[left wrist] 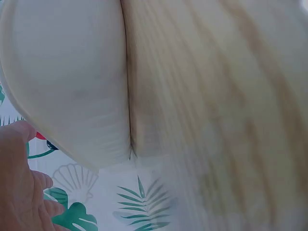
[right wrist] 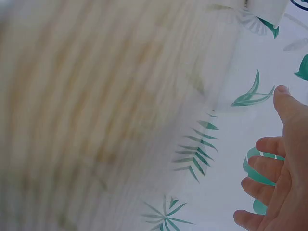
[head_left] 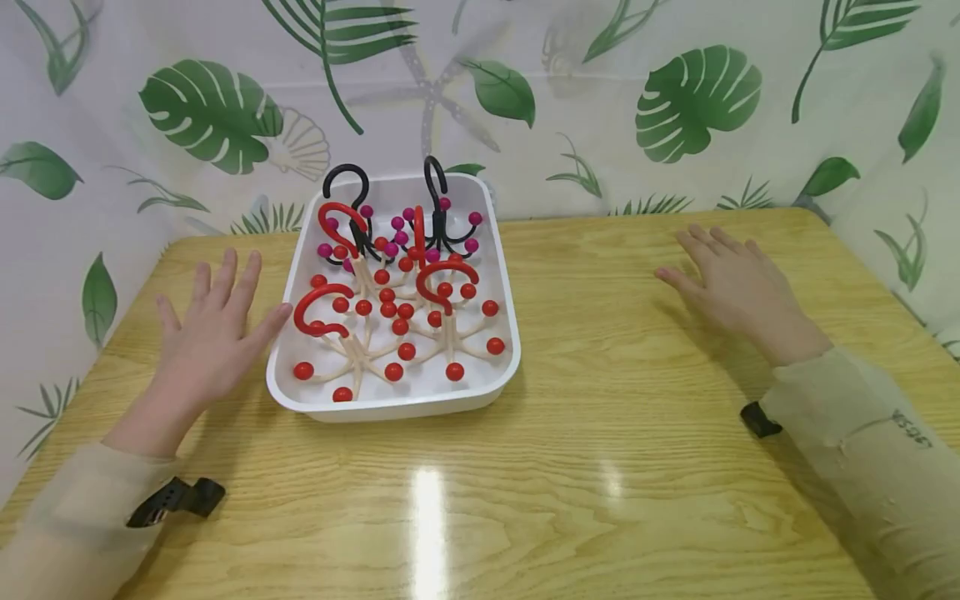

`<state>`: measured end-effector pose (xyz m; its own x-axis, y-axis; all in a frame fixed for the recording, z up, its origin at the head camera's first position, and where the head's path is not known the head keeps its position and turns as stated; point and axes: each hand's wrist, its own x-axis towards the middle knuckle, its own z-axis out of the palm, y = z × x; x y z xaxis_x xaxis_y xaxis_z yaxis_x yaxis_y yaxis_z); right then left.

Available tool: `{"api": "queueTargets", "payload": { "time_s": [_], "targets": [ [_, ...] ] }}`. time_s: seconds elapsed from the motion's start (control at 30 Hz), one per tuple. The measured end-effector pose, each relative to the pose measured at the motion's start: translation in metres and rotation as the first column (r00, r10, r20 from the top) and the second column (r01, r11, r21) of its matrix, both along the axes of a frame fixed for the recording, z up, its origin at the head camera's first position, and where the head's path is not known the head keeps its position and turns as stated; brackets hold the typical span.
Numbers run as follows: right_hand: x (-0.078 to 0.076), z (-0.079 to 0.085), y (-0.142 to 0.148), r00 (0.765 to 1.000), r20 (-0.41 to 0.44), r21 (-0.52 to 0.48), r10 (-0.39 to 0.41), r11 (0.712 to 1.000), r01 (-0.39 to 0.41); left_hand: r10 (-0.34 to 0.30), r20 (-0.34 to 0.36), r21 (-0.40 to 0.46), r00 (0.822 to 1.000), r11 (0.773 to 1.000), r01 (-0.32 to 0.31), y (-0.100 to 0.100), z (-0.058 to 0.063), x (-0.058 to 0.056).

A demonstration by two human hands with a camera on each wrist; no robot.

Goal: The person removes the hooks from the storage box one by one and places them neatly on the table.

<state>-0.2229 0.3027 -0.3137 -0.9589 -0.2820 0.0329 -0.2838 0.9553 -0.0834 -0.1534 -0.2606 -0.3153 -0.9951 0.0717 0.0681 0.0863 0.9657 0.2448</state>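
On a wood-grain table (head_left: pixel 637 483), left of centre, sits a white tray (head_left: pixel 405 408) with rounded corners, its far end close to a pale backdrop (head_left: pixel 570 108) printed with green leaves, grasses and faint seashells. The tray holds six spidery pieces standing close together. Four beige-legged pieces (head_left: pixel 447 335) fill its near and middle parts; each has a curved red hook (head_left: pixel 302 317) on top and splayed legs tipped with shiny red balls (head_left: pixel 454 372). Behind them, at the far end, stand two black pieces (head_left: pixel 439 223) with black hooks that rise above the rim and legs ending in magenta balls (head_left: pixel 476 218). A person's left hand (head_left: pixel 206 346) lies just left of the tray, released, its fingers spread and its thumb reaching the rim; whether it touches is hard to tell. Well apart on the other side, the right hand (head_left: pixel 738 287) is over the table, also released and grasping nothing, its fingers relaxed and pointing away. Both arms wear beige sleeves (head_left: pixel 877 467) with black straps (head_left: pixel 761 419) near the cuffs. Both wrist views show blurred wood grain; the left one also shows the tray's smooth outer wall.
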Motion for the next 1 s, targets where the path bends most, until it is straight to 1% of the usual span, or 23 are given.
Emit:
{"api": "queueTargets", "payload": {
  "time_s": [0.17, 0.33, 0.4, 0.5, 0.6, 0.67, 0.87, 1.0],
  "targets": [
    [-0.005, 0.01, -0.005, 0.999, -0.032, -0.007, 0.007, 1.0, -0.007, -0.023, -0.01, 0.028, 1.0, 0.999, 0.023, 0.004, 0.006, 0.0],
    [-0.008, 0.018, -0.011, 0.996, -0.077, -0.014, 0.035, 0.999, -0.037, -0.04, -0.015, 0.034, 0.999, 0.999, 0.041, 0.009, 0.011, -0.001],
    [-0.008, 0.018, -0.013, 0.995, -0.09, -0.013, 0.049, 0.999, -0.05, -0.05, -0.021, 0.034, 0.999, 0.998, 0.05, 0.009, 0.011, 0.0],
    [-0.006, 0.013, -0.018, 0.994, -0.084, -0.002, 0.065, 0.998, -0.066, -0.059, -0.016, 0.035, 0.998, 0.998, 0.06, 0.009, 0.005, 0.005],
    [-0.001, 0.007, -0.022, 0.994, -0.081, 0.0, 0.073, 0.997, -0.073, -0.066, 0.003, 0.033, 0.998, 0.997, 0.066, 0.009, -0.001, 0.01],
    [0.002, 0.004, -0.025, 0.993, -0.088, -0.007, 0.073, 0.997, -0.074, -0.072, 0.016, 0.033, 0.997, 0.997, 0.071, 0.01, -0.004, 0.011],
    [0.01, 0.004, -0.036, 0.989, -0.122, -0.054, 0.081, 0.995, -0.088, -0.092, 0.041, 0.042, 0.995, 0.995, 0.091, 0.013, -0.003, 0.01],
    [0.014, 0.005, -0.048, 0.975, -0.193, -0.101, 0.113, 0.986, -0.134, -0.096, 0.058, 0.056, 0.994, 0.994, 0.093, 0.015, -0.003, 0.011]
  ]
}}
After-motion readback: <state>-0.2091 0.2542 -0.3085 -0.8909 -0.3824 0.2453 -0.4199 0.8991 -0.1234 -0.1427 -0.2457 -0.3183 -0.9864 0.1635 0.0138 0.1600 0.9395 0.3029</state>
